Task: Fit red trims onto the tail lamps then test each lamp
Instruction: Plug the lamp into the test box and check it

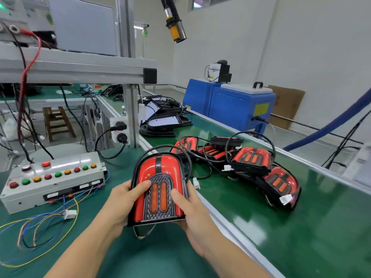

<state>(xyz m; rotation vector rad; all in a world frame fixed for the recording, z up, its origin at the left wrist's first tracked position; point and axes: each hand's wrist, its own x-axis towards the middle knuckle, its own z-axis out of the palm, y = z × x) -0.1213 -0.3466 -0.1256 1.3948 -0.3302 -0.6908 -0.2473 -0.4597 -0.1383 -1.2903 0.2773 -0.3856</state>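
Observation:
I hold a tail lamp (158,173) upright above the green bench, its red trim arching round a grey centre with two orange strips. My left hand (122,201) grips its left edge, thumb pressed on the red face. My right hand (188,207) grips the right edge, thumb on the grey centre. A black cable loops from the lamp's back to a white plug (196,184). Several more lamps with red trims (251,159) lie in a heap on the conveyor to the right. The grey test box (54,183) with coloured buttons stands at left.
Loose coloured wires with a white connector (70,214) trail from the test box over the bench. Black lamp housings (166,121) are stacked farther up the conveyor. A blue machine (228,105) stands behind the belt. A yellow nozzle (177,30) hangs overhead.

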